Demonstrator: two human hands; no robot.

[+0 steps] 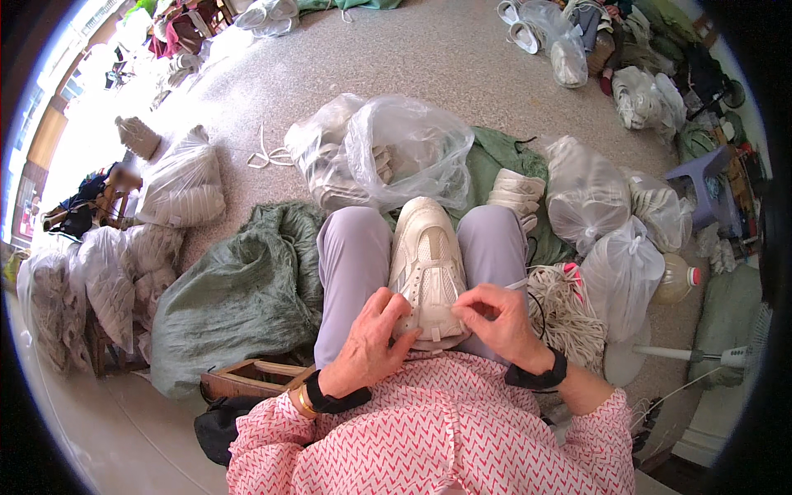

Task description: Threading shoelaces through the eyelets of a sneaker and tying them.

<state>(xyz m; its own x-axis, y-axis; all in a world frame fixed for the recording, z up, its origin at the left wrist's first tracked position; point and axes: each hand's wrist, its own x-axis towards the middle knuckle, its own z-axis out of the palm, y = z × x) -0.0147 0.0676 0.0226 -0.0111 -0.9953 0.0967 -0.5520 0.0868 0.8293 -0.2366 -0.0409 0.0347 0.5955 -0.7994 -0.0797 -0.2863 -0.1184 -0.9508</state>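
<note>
A cream sneaker (426, 260) rests between my knees, its toe pointing away from me and its opening near my lap. My left hand (371, 338) grips the left side of the shoe near the eyelets, fingers bent and thumb by the tongue. At the shoe's right eyelet edge, my right hand (499, 326) has thumb and forefinger pinched together. A white shoelace (516, 284) shows beside that hand's knuckles; its end within the pinch is too small to see. To the right of my leg lies a thick bundle of white shoelaces (569, 318).
Beyond my knees sits a clear plastic bag (404, 148) of shoes, with stacked shoe pieces (517, 194) beside it. A green woven sack (247, 289) lies left, by a wooden stool (256, 375). Filled bags (586, 190), a plastic jug (675, 279) and a purple stool (701, 186) stand right.
</note>
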